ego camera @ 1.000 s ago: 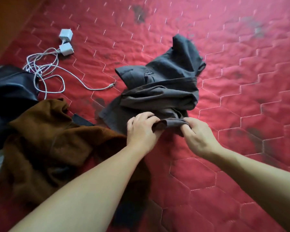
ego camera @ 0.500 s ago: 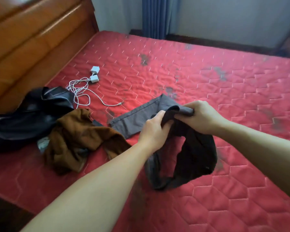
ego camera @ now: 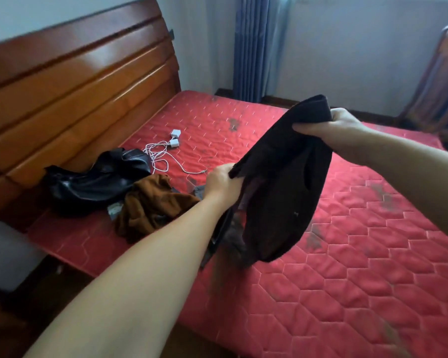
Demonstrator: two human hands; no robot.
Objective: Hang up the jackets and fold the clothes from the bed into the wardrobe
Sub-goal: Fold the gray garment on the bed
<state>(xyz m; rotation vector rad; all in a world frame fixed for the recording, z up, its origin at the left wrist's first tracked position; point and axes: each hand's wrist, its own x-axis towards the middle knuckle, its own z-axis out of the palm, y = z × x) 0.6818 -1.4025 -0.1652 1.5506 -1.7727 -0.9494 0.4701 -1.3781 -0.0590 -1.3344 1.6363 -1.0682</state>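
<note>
A dark grey garment [ego camera: 282, 182] hangs in the air above the red quilted mattress [ego camera: 347, 267]. My left hand [ego camera: 221, 183] grips its lower edge. My right hand [ego camera: 329, 129] grips its upper edge, higher and further right, so the cloth stretches between them and droops below. A crumpled brown garment [ego camera: 150, 205] lies on the mattress left of my left hand. Beyond it a black leather jacket [ego camera: 96, 179] lies bunched against the headboard.
A wooden headboard [ego camera: 75, 86] runs along the bed's left side. White chargers with a coiled cable [ego camera: 166, 148] lie on the mattress behind the jacket. A blue curtain [ego camera: 254, 47] hangs at the far wall, and a wooden chair [ego camera: 440, 81] stands at the far right.
Both hands have lifted the dark grey garment off the mattress and pulled apart, the right hand rising to the right. The view has tilted up, showing the headboard and far wall.
</note>
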